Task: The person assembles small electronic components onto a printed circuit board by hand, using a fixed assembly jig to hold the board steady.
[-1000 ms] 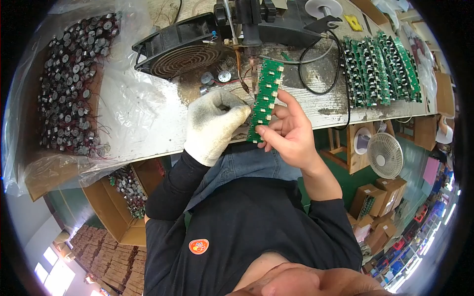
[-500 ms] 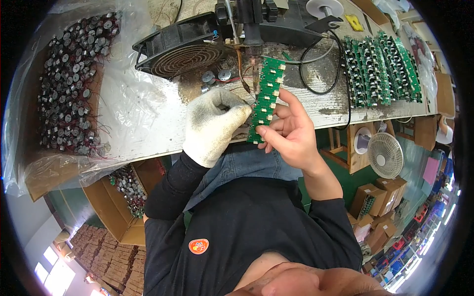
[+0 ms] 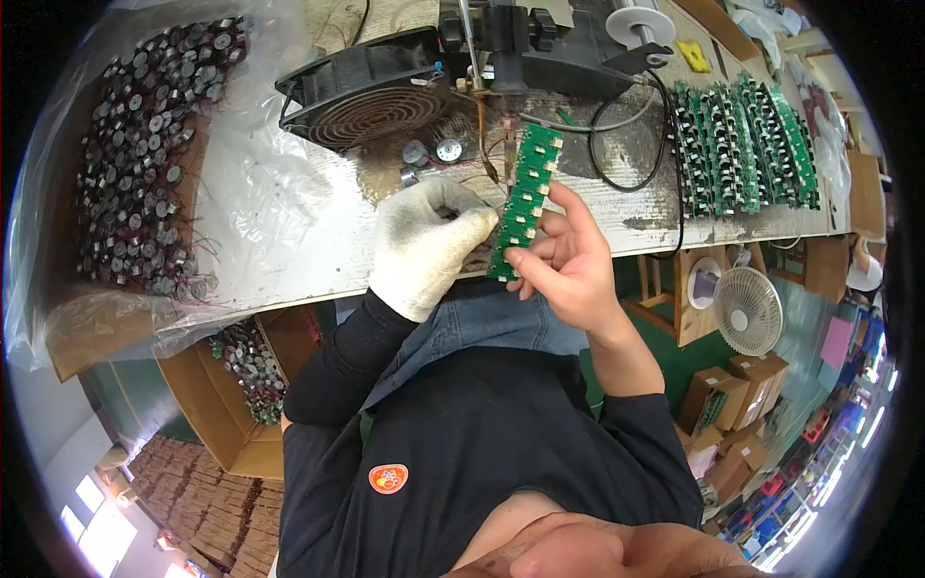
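A long green circuit board (image 3: pixel 533 173) with a row of white connectors stands slanted between thumb and fingers of my right hand (image 3: pixel 576 260). My left hand (image 3: pixel 419 250), in a whitish work glove, is closed in a pinch beside the board's left edge; what its fingertips hold is too small to make out. Just above the hands, the tip of an upright soldering iron (image 3: pixel 510 144) comes down by the board's left edge. A thin copper-coloured tube (image 3: pixel 483 135) points down next to it. Several small round motors (image 3: pixel 449 150) with thin wires lie beyond my left hand.
A black fan (image 3: pixel 381 101) stands behind the motors. Many motors (image 3: pixel 154 149) are heaped at the left, beside clear plastic sheeting (image 3: pixel 265 202). Rows of circuit boards (image 3: pixel 742 144) stand at the right. A black cable (image 3: pixel 593 154) loops across the table. A carton (image 3: pixel 207 405) sits below left.
The whole view has shifted slightly. Both hands keep the same grip, and the board stays beside the iron's tip with nearly the same slant.
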`<state>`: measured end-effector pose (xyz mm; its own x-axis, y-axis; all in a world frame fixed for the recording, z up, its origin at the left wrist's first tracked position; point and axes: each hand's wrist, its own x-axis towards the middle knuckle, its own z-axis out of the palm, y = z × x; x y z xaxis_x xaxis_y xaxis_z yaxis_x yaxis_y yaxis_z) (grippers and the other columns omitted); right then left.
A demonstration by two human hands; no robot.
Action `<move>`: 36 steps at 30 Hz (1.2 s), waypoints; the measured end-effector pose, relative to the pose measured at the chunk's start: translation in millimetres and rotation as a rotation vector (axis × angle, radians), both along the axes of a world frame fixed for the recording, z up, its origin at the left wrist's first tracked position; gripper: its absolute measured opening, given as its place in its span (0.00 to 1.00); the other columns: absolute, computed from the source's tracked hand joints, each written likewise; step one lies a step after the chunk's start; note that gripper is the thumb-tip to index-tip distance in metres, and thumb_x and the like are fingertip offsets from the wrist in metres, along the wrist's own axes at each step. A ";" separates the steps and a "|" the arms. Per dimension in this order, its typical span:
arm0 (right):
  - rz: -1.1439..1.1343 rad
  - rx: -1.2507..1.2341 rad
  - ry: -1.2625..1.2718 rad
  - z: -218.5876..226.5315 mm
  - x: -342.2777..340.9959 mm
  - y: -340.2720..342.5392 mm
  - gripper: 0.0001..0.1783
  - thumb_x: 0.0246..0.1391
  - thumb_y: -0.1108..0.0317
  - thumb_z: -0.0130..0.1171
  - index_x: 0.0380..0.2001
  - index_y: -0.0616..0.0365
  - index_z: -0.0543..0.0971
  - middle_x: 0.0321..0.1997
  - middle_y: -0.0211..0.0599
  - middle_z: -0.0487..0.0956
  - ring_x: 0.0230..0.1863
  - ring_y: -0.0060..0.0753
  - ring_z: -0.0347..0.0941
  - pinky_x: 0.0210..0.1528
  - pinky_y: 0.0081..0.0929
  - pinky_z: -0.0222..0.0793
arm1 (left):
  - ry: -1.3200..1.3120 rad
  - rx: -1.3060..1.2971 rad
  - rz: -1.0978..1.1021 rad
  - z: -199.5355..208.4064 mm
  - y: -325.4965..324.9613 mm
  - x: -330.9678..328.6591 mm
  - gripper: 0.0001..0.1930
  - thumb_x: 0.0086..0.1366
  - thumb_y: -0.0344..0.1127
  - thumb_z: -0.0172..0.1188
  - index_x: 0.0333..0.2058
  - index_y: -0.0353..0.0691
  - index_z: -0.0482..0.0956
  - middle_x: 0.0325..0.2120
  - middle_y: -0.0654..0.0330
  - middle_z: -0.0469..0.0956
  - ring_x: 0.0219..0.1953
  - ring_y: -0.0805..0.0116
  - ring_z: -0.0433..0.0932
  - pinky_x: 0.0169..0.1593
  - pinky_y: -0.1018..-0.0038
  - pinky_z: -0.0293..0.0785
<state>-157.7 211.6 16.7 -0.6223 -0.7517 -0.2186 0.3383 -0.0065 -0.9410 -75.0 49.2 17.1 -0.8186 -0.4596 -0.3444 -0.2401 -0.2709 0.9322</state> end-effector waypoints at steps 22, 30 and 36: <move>-0.011 0.046 0.081 -4.5 -18.5 4.3 0.38 0.51 0.83 0.55 0.64 0.68 0.52 0.42 0.48 0.75 0.21 0.24 0.74 0.17 0.16 0.70 | -0.600 -1.488 0.336 37.1 -213.5 114.5 0.13 0.54 0.32 0.57 0.41 0.44 0.79 0.36 0.50 0.75 0.38 0.48 0.77 0.42 0.60 0.74; -0.035 0.016 0.074 -6.9 -17.7 4.7 0.39 0.52 0.83 0.56 0.64 0.68 0.50 0.39 0.46 0.76 0.20 0.27 0.74 0.16 0.17 0.70 | -0.971 -1.294 0.119 40.7 -232.0 81.5 0.21 0.54 0.47 0.61 0.42 0.37 0.78 0.42 0.44 0.76 0.43 0.46 0.77 0.48 0.59 0.73; -0.020 0.008 0.096 -8.9 -17.2 5.2 0.37 0.52 0.83 0.55 0.63 0.64 0.53 0.39 0.43 0.76 0.18 0.24 0.73 0.17 0.17 0.71 | -1.012 -1.333 0.207 26.4 -240.2 81.4 0.22 0.59 0.52 0.57 0.39 0.37 0.78 0.40 0.41 0.75 0.42 0.44 0.77 0.46 0.57 0.74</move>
